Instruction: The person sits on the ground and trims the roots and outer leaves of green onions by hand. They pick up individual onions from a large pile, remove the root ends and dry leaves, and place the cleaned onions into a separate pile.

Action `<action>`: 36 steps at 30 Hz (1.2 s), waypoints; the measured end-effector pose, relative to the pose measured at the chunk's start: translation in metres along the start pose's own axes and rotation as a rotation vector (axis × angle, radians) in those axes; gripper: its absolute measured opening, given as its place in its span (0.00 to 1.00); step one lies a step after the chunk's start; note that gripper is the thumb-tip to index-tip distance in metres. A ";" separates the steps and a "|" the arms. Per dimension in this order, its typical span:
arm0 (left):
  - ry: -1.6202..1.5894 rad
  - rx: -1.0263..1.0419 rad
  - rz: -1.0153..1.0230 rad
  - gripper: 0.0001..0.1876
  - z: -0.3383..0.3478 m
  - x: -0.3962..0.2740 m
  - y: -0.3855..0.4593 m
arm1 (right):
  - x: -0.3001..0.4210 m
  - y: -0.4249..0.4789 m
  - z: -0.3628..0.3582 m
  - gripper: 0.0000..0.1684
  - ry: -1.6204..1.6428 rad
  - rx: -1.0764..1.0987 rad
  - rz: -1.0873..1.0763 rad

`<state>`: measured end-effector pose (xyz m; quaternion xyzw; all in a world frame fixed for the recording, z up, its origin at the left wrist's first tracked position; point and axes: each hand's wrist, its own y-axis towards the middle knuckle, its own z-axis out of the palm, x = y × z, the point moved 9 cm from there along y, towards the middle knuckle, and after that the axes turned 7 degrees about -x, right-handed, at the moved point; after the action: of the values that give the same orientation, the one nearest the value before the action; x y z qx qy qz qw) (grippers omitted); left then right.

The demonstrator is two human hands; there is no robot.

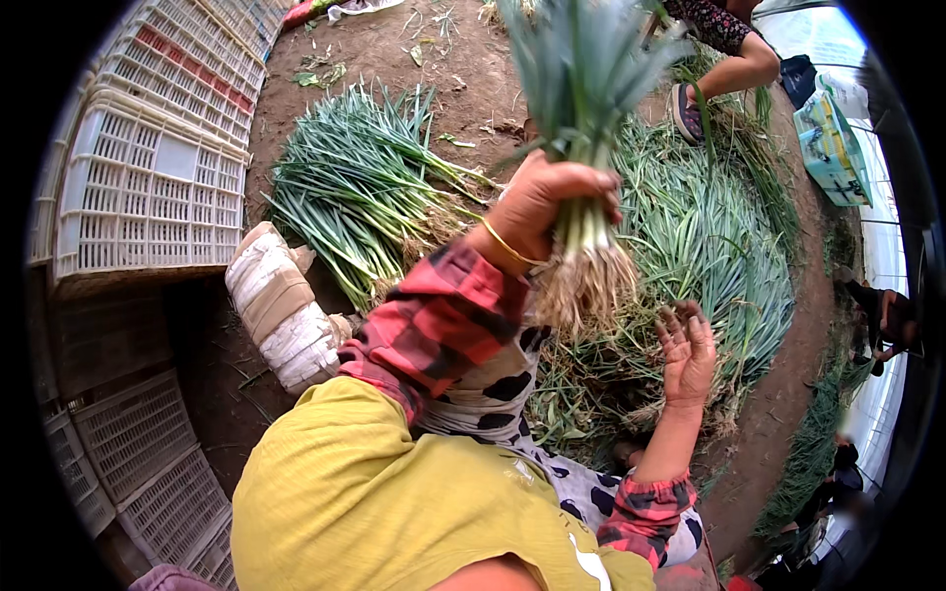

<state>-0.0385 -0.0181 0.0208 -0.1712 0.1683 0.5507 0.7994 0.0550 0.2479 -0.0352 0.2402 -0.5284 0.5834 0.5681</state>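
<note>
My left hand [543, 203], in a red-and-black checked oversleeve, grips an upright bunch of long-leaved allium plants [584, 96], which look like green garlic or young leeks. The blurred leaves point away from me, and the pale stems end in brown roots just below the fist. Nothing is in my right hand [687, 351]; its palm faces up, its dirty fingers apart and slightly curled. Beneath and beyond it spreads a large heap of the same plants [724, 221]. A smaller pile [355, 185] lies on the soil to the left, its roots towards me.
White plastic crates [148, 185] are stacked at the left. Beside them lies a white bundle wrapped with brown tape [284, 310]. Another person's leg [732, 74] is at the far right edge of the heap. A printed bag [831, 151] stands farther right, and other people are by the plastic sheeting.
</note>
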 end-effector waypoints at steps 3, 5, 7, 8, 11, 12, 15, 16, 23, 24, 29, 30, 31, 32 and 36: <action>-0.046 -0.079 0.192 0.20 -0.056 -0.073 0.019 | -0.049 -0.002 -0.037 0.18 -0.144 -0.203 0.129; -0.025 -0.268 0.422 0.24 -0.137 -0.106 0.038 | -0.089 -0.010 -0.064 0.17 -0.163 -0.273 0.231; -0.035 -0.556 0.478 0.24 -0.233 -0.102 0.048 | -0.121 -0.023 -0.084 0.18 -0.214 -0.322 0.325; -0.052 -0.691 0.475 0.19 -0.289 -0.090 0.050 | -0.138 -0.028 -0.096 0.18 -0.219 -0.348 0.369; 0.051 -1.356 0.405 0.10 -0.483 -0.016 -0.004 | -0.181 -0.046 -0.129 0.20 -0.308 -0.410 0.513; 0.292 -1.439 0.358 0.11 -0.489 -0.015 -0.027 | -0.187 -0.052 -0.131 0.21 -0.334 -0.418 0.546; 0.416 -1.448 0.362 0.13 -0.504 -0.012 -0.008 | -0.201 -0.050 -0.140 0.23 -0.344 -0.409 0.588; 0.491 -1.432 0.373 0.15 -0.508 -0.020 -0.009 | -0.204 -0.049 -0.141 0.23 -0.344 -0.404 0.600; 1.277 -1.214 -0.241 0.24 -0.431 -0.067 -0.016 | -0.219 -0.051 -0.147 0.21 -0.559 -0.306 0.650; 1.450 -1.168 -0.214 0.21 -0.410 -0.076 -0.017 | -0.218 -0.051 -0.148 0.21 -0.601 -0.290 0.637; 2.158 -0.629 0.255 0.13 -0.319 -0.034 0.059 | -0.236 -0.048 -0.154 0.21 -0.623 -0.263 0.629; 2.088 -0.372 0.317 0.16 -0.324 -0.010 0.078 | -0.238 -0.045 -0.152 0.21 -0.627 -0.247 0.622; 2.284 -0.101 0.347 0.25 -0.352 0.011 0.090 | -0.241 -0.043 -0.148 0.21 -0.634 -0.213 0.621; 2.426 -0.099 0.221 0.27 -0.366 0.020 0.098 | -0.242 -0.041 -0.145 0.21 -0.636 -0.207 0.603; 2.623 -0.272 -0.326 0.27 -0.386 -0.001 0.095 | -0.228 -0.025 -0.131 0.21 -0.952 -0.099 0.336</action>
<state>-0.1593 -0.1645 -0.3284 -0.6684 0.7313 -0.1105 0.0791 0.1744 0.2664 -0.2705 0.3639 -0.7871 0.4670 0.1733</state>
